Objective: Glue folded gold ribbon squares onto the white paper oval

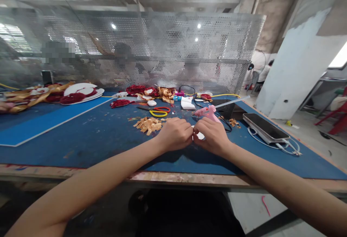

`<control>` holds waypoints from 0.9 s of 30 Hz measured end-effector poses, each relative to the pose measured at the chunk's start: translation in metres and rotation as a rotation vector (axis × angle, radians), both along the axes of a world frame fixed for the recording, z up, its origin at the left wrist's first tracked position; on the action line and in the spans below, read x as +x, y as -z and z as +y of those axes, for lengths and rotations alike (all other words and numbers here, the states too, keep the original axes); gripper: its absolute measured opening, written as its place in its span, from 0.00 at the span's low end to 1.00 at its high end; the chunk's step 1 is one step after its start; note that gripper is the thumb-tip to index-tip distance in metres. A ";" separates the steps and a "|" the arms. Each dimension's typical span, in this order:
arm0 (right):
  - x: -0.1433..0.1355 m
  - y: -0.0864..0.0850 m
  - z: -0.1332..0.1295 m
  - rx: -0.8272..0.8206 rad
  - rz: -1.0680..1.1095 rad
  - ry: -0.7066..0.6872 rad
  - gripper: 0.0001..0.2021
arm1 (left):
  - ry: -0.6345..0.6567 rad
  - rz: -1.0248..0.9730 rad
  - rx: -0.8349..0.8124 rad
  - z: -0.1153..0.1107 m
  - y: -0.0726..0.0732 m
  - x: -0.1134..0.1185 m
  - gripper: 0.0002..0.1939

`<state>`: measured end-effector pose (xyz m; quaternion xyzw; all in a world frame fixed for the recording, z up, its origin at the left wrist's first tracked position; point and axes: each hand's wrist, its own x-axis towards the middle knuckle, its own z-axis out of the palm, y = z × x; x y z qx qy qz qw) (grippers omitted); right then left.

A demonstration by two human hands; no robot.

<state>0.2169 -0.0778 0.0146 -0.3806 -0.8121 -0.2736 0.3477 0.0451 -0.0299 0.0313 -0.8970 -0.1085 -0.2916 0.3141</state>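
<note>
Both of my hands meet over the blue table top, near its front edge. My left hand [176, 133] is closed, its curled fingers touching my right hand. Between the two is a small white piece [200, 136], partly hidden by the fingers. My right hand [211, 134] pinches this piece; whether the left fingers grip it too is hidden. Beyond my right hand lies a pink glue gun [207, 112] with a clear stick in its back. A pile of gold scraps [148, 124] lies beyond my left hand, with red-and-yellow scissors [159, 112] behind it.
A phone on a thick block [265, 126] with a white cable lies at the right. White discs with dark red material [81, 94] and gold ribbon lie at the back left. A perforated metal screen [162, 49] stands behind the table [94, 146], with people beyond it.
</note>
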 end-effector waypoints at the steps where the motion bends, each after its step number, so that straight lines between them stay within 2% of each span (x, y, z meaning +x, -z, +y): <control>1: -0.001 -0.001 -0.001 -0.005 -0.007 0.005 0.04 | 0.006 0.005 0.009 0.001 0.000 0.000 0.10; 10: -0.003 -0.001 -0.001 -0.028 0.012 0.023 0.03 | 0.020 0.047 0.025 0.000 -0.002 -0.003 0.10; 14: -0.003 0.002 0.000 -0.070 0.035 0.036 0.03 | 0.038 0.134 0.024 0.001 -0.004 -0.003 0.10; 18: 0.000 0.000 0.000 -0.134 0.173 -0.009 0.03 | -0.005 0.058 -0.221 0.006 -0.009 -0.005 0.07; 22: 0.004 -0.007 -0.002 -0.148 0.326 -0.040 0.05 | 0.056 -0.106 -0.538 0.014 -0.008 -0.007 0.04; 25: 0.005 -0.008 -0.002 -0.206 0.345 -0.037 0.03 | 0.082 -0.213 -0.723 0.016 -0.006 -0.007 0.02; 27: 0.004 -0.006 -0.001 -0.253 0.334 -0.015 0.02 | 0.094 -0.248 -0.779 0.016 -0.005 -0.007 0.02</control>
